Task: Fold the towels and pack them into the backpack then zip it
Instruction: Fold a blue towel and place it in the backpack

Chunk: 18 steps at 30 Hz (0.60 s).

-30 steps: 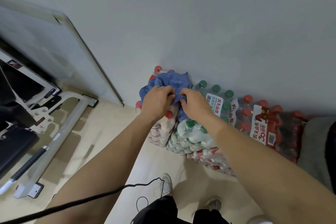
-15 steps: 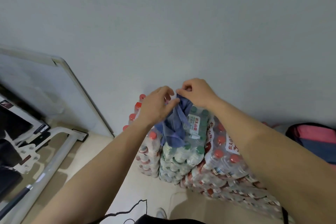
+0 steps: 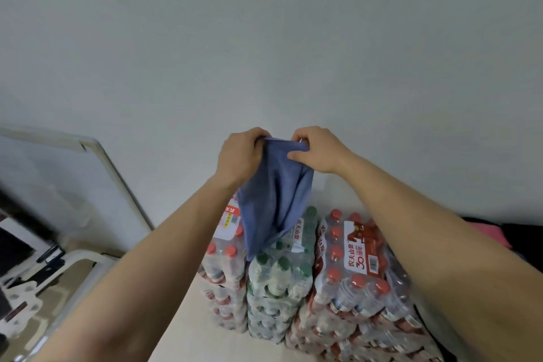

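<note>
So most of the view is just a plain pale grey wall (image 3: 264, 38). Below it, standing on the beige floor (image 3: 188, 332) right against the wall, is a stack of shrink-wrapped water bottle packs (image 3: 338, 317), several layers high. On top you can see 3 of them side by side: a red-capped pack on the right (image 3: 358, 267) with a red and white label, a green-capped pack (image 3: 279, 273) in the middle, and another red-capped pack on the left (image 3: 223, 256). Off to the left a white-framed board (image 3: 73, 185) leans tilted against the wall, with a white metal frame (image 3: 73, 264) on the floor in front of it. At the far right a pink and black thing (image 3: 484, 233) peeks out behind the forearm, too cut off to say what it is. The blue towel (image 3: 273, 191) is up in the air above the packs, hanging down in loose folds with its lowest corner over the green caps; can't tell if it touches them. The left hand (image 3: 241, 156) and the right hand (image 3: 317, 150) sit close together at its top edge, each with fingers curled in, pinching the cloth.
</note>
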Each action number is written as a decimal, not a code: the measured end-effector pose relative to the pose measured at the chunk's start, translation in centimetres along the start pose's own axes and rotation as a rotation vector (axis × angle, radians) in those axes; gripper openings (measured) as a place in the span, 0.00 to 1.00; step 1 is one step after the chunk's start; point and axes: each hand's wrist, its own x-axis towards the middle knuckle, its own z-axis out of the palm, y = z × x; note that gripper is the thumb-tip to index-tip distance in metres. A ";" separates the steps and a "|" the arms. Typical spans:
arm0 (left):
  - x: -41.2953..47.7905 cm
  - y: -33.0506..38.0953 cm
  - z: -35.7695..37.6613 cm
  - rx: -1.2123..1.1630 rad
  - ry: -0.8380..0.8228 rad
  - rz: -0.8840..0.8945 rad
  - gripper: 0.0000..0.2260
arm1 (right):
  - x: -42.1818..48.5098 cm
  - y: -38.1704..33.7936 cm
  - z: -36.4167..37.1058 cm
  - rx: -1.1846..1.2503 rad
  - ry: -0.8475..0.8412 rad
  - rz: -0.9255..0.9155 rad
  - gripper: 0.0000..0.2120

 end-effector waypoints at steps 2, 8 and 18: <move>1.4 1.2 -0.7 -0.008 0.048 -0.006 0.13 | -0.7 1.1 0.0 -0.021 -0.020 0.026 0.07; 4.0 4.6 -1.9 0.117 0.065 0.105 0.14 | -3.2 4.4 -0.4 0.011 0.054 0.072 0.02; 7.7 4.1 -6.1 0.156 0.213 -0.155 0.16 | -6.0 8.2 -8.5 0.016 0.211 0.155 0.06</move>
